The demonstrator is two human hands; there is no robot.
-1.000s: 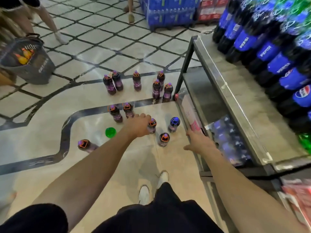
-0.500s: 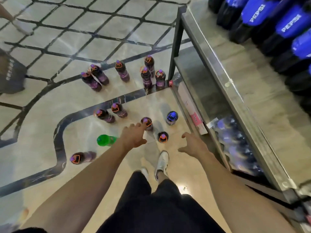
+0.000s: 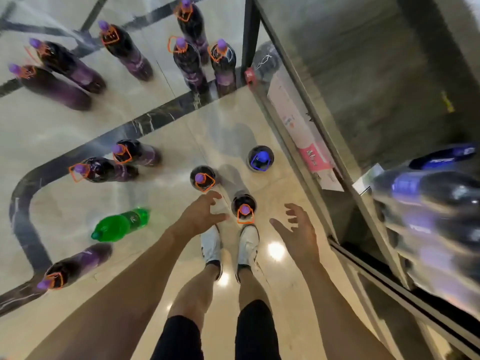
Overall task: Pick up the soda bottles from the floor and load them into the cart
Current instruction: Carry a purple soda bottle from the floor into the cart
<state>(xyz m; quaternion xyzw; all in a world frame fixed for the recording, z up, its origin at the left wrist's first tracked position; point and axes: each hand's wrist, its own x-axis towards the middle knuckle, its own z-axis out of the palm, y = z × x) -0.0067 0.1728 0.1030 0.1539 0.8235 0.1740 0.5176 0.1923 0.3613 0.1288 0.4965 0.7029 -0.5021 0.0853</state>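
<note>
Head cam: L hand [image 3: 198, 218] & R hand [image 3: 298, 231] spread, empty, flanking upright purple-cap bottle [image 3: 243, 203].

No word could be read with certainty. White lettering ran along the blue label [image 3: 441, 159] of a dark bottle lying on the cart [image 3: 363, 74], but motion blur smeared it past reading. A second blue label [image 3: 415, 227] below it carried fainter white marks, equally illegible. The pink card [image 3: 313, 155] lying along the cart's edge bore darker pink script and, on its white upper part, small red and grey print, all too small to make out. The green bottle [image 3: 119, 226] showed a pale emblem on its label, and the purple bottle [image 3: 130, 55] had white strokes on its label, neither legible
</note>
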